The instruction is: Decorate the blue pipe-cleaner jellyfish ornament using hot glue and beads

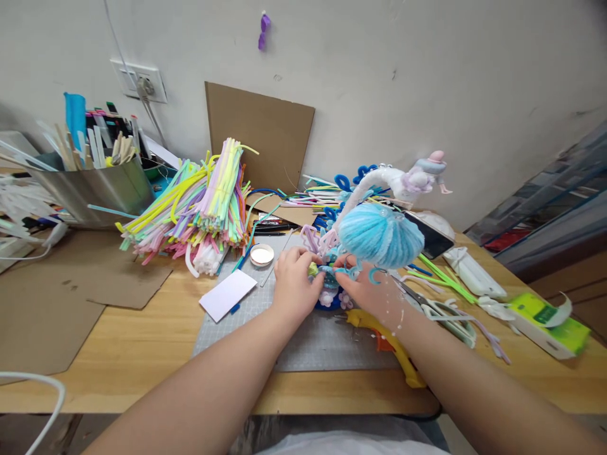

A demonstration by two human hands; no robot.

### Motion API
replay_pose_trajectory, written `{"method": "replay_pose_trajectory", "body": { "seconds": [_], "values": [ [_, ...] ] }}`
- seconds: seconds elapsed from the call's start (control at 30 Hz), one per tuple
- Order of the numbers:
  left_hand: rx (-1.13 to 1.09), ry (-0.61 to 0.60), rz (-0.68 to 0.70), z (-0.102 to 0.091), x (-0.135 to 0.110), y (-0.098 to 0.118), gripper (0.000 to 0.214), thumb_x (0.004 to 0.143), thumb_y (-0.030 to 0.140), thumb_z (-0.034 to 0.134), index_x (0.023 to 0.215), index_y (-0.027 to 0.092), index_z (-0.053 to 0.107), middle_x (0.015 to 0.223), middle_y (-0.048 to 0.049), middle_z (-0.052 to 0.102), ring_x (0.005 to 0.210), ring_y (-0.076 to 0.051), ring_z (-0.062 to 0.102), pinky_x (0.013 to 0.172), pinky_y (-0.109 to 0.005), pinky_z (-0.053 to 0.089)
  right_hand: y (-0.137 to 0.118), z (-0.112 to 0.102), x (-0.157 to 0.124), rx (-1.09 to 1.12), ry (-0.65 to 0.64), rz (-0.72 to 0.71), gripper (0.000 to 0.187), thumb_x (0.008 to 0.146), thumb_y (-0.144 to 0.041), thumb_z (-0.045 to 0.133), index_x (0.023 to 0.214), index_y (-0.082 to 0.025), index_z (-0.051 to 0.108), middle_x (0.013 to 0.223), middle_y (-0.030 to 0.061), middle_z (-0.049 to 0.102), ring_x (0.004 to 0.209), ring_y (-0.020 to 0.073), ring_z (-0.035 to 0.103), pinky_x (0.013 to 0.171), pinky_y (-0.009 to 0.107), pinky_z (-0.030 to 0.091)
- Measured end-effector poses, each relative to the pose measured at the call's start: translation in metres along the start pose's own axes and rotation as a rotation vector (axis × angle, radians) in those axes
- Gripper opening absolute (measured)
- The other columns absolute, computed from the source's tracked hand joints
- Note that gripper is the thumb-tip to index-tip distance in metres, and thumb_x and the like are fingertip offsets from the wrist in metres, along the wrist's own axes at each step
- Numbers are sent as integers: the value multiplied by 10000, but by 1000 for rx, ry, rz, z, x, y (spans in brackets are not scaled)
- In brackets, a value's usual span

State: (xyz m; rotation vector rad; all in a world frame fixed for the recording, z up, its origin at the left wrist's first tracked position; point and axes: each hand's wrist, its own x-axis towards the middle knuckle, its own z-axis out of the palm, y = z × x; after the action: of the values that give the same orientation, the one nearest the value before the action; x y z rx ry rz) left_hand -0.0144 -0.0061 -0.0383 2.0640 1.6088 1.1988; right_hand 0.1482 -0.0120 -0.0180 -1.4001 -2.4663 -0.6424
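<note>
A craft built of fuzzy pipe cleaners stands on a grey cutting mat [303,354]. It has a ribbed light-blue dome [379,235], a white curved stem [374,183] and a dark-blue base with small flowers [328,298]. My left hand [294,278] is closed on the craft's lower left, thumb and fingers beside a yellow-green bit [313,269]. From the right, my right hand [363,287] pinches the blue part above the base, under the dome. The dome partly covers that hand. Strings of small clear beads [398,309] hang over my right wrist.
A yellow glue gun [379,332] and green-handled scissors [450,319] lie near my right forearm. Leftward are a white card [228,295], a round lid [262,255], bundled pipe cleaners [222,196], a metal tool holder [104,193] and cardboard [47,303]. A phone [431,234] is behind right.
</note>
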Motion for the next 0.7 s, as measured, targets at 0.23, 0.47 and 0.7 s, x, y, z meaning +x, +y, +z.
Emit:
{"method": "replay_pose_trajectory", "body": {
  "seconds": [0.23,0.47,0.7],
  "values": [
    [6,-16,-6,0,0,0,167,725,219,660,889,232,639,1009,-32,572,1024,-231,473,898,-365,349,-5,-13,0,-115,27,9,384,859,-75,333,741,-226,665,663,60,653,629,194,572,541,292,357],
    [1,-21,-4,2,1,-2,168,715,210,668,881,233,651,998,-35,570,1016,-237,475,888,-375,349,-3,-6,0,-33,42,-8,310,838,-82,410,778,-228,677,746,53,690,687,195,585,550,280,352],
    [19,-10,-14,3,1,-3,164,716,230,673,880,238,663,982,-31,577,994,-232,485,878,-378,360,1,0,1,-82,69,-66,287,836,-62,434,818,-214,676,886,41,714,681,176,585,546,272,334]
  ]
}}
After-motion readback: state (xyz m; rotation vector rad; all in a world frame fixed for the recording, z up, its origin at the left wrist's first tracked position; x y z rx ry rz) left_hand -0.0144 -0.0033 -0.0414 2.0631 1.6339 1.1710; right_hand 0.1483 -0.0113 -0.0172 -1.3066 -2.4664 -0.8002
